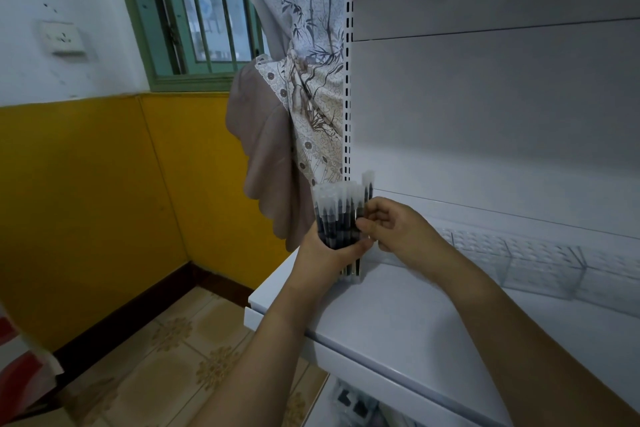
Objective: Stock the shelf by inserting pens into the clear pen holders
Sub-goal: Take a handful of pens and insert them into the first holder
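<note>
The shelf (pixel 398 315) is a white metal unit w/ a slotted upright at its left back corner, and its deck takes up most of the lower right of the view. Along the back of the deck runs a row of clear holders (pixel 540 262), ribbed and divided into compartments; those in view to the right look unfilled (glare makes it hard to be sure). At the shelf's left end the left hand (pixel 320 251) is wrapped round a bundle of pens (pixel 337 218), dark barrels w/ frosted caps up, standing roughly upright w/ the lower ends at or just over the deck, so that grip is clenched on the bundle. The right hand (pixel 391 225) is at the bundle's right side, thumb and fingers curled in a pinch on one pen. Step in hand, as I read it: separating a single pen from the bundle, i.e. early in the stocking. Next move calls for drawing that pen free w/o dragging its neighbours, then carrying it right and lowering it into a compartment.
</note>
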A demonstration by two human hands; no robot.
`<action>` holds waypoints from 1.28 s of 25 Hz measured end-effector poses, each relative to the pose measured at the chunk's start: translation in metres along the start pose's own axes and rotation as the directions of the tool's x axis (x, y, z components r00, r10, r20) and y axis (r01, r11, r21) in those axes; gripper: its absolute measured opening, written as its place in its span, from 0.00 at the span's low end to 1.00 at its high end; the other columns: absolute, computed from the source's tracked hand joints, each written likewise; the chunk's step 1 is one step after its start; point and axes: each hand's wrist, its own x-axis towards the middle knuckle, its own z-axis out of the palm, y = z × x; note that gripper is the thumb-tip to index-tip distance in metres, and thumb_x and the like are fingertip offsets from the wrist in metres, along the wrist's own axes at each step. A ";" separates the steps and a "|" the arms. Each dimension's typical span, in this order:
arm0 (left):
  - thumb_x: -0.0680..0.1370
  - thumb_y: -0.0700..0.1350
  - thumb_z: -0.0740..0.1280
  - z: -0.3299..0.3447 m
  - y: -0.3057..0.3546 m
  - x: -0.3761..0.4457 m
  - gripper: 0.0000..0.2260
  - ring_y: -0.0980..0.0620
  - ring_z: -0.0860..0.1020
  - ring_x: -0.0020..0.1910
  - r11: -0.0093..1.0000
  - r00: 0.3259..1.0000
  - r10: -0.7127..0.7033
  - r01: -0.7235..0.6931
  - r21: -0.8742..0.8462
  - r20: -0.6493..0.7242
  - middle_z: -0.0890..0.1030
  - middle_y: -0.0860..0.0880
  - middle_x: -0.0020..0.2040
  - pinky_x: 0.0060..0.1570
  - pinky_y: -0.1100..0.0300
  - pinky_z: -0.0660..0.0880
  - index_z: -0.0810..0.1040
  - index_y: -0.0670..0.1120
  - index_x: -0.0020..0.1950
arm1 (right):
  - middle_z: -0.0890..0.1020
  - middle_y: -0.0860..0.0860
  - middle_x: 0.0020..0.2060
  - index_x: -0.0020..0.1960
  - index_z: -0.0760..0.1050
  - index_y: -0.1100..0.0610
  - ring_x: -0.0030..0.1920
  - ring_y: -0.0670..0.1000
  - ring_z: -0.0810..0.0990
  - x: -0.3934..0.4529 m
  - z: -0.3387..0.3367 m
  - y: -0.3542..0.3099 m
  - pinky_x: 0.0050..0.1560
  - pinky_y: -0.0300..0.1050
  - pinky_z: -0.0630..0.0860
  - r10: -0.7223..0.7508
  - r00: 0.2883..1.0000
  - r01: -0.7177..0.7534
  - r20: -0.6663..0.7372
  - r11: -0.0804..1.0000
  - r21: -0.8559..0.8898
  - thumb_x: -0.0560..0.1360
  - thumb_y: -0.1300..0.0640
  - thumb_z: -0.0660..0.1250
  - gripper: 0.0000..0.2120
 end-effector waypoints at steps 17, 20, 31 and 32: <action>0.72 0.43 0.76 -0.003 0.005 -0.007 0.16 0.55 0.81 0.49 0.988 0.991 -0.110 0.101 -0.116 -0.077 0.83 0.54 0.50 0.47 0.57 0.82 0.75 0.55 0.55 | 0.81 0.52 0.38 0.48 0.75 0.54 0.35 0.44 0.79 0.007 0.007 0.002 0.37 0.37 0.77 -0.176 0.886 0.213 -0.428 0.976 0.039 0.81 0.58 0.64 0.03; 0.73 0.41 0.75 -0.002 0.005 -0.008 0.18 0.55 0.79 0.51 0.989 0.990 -0.115 0.106 -0.107 -0.081 0.81 0.55 0.51 0.53 0.54 0.80 0.73 0.56 0.56 | 0.82 0.51 0.40 0.52 0.75 0.58 0.37 0.43 0.80 0.006 -0.005 -0.005 0.39 0.37 0.78 -0.167 0.792 0.277 -0.587 0.955 0.103 0.81 0.58 0.63 0.04; 0.73 0.39 0.74 0.000 0.006 -0.004 0.19 0.56 0.79 0.48 0.999 0.995 -0.040 0.037 -0.033 -0.086 0.79 0.57 0.48 0.39 0.69 0.73 0.71 0.57 0.55 | 0.82 0.52 0.43 0.51 0.77 0.58 0.43 0.52 0.80 0.016 0.014 0.004 0.46 0.49 0.78 -0.298 0.921 0.057 -0.252 0.742 -0.668 0.80 0.54 0.65 0.07; 0.73 0.39 0.74 0.000 0.006 -0.004 0.20 0.56 0.79 0.48 0.999 0.996 -0.040 0.038 -0.030 -0.085 0.79 0.57 0.48 0.39 0.69 0.74 0.71 0.57 0.56 | 0.82 0.52 0.42 0.50 0.77 0.58 0.43 0.53 0.80 0.016 0.013 0.005 0.46 0.50 0.78 -0.259 0.931 0.017 -0.256 0.733 -0.680 0.80 0.53 0.66 0.08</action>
